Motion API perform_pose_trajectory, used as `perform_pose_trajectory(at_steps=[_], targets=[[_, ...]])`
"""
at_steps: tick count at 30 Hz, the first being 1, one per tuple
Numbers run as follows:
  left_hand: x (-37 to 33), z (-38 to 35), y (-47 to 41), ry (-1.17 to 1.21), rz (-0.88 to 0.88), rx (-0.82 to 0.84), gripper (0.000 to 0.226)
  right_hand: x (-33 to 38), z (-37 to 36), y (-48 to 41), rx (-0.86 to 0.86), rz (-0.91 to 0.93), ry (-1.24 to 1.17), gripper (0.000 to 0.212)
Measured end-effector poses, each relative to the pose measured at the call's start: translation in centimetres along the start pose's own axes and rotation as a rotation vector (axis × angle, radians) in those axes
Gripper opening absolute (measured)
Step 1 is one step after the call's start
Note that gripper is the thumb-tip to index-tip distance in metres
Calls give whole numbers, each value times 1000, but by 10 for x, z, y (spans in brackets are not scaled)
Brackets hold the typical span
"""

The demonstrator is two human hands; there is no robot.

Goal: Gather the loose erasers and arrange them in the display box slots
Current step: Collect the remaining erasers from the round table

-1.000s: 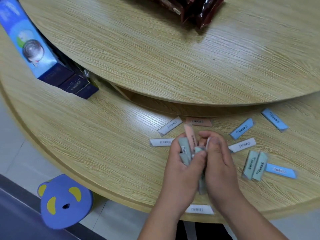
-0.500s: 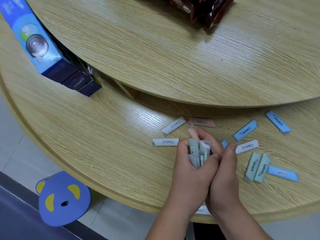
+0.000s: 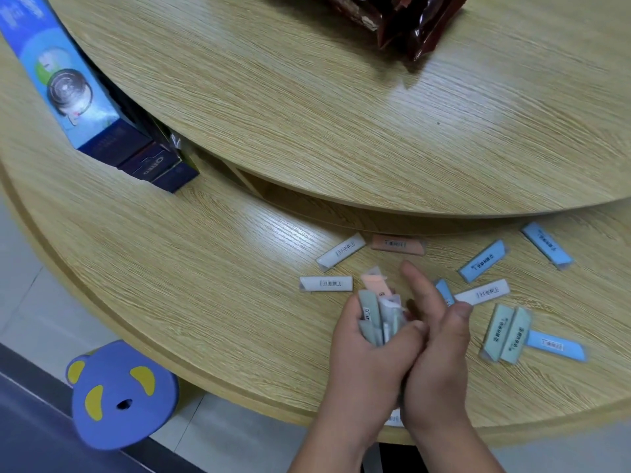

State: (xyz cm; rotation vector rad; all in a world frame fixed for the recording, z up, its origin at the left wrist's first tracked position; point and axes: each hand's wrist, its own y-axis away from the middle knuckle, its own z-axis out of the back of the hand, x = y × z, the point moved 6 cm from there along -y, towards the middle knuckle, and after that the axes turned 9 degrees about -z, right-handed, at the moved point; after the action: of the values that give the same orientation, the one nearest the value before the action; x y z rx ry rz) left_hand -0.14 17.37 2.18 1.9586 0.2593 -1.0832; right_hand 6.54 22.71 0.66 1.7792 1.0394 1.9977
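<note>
My left hand (image 3: pixel 367 349) grips a bundle of erasers (image 3: pixel 377 312), grey-green, white and pink, standing upright in its fist. My right hand (image 3: pixel 435 339) lies against the bundle's right side with its fingers stretched forward and its thumb up. Loose erasers lie on the table around the hands: two white ones (image 3: pixel 326 283) to the left, a pink one (image 3: pixel 397 244) behind, blue ones (image 3: pixel 483 261) and a white one (image 3: pixel 483 291) to the right, and two grey-green ones (image 3: pixel 507 332) beside a blue one (image 3: pixel 555 345). Another white eraser (image 3: pixel 392 419) peeks out under my right wrist at the table edge. No display box is in view.
The round wooden table (image 3: pixel 170 268) carries a raised wooden turntable (image 3: pixel 341 114). Blue boxes (image 3: pixel 102 131) are wedged under the turntable's left edge. Dark red snack bags (image 3: pixel 409 22) lie on top at the back. A blue bear-shaped stool (image 3: pixel 119 394) stands on the floor at the lower left.
My right hand has opened, its fingers now stretched forward beside the bundle instead of curled over it. My left hand keeps its grip on the erasers.
</note>
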Motion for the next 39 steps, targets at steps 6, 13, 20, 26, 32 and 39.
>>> perform_pose_trajectory(at_steps=[6,13,20,26,32,39], targets=[[0,17,-1,23,-83,-55,32,-1,-5,-6,-112,-45,-164,67],[2,21,-9,40,-52,45,38,-6,-19,-18,36,-109,-199,68],[-7,50,-15,-9,-106,-101,37,2,-24,-33,11,38,27,40],[-28,107,-23,-139,-199,-241,26,15,-54,-55,225,932,1441,59],[-25,123,-31,-221,-178,-281,29,12,-73,-60,206,1003,1632,58],[-15,117,-30,-227,-155,-271,26,7,-73,-57,208,766,1511,47]])
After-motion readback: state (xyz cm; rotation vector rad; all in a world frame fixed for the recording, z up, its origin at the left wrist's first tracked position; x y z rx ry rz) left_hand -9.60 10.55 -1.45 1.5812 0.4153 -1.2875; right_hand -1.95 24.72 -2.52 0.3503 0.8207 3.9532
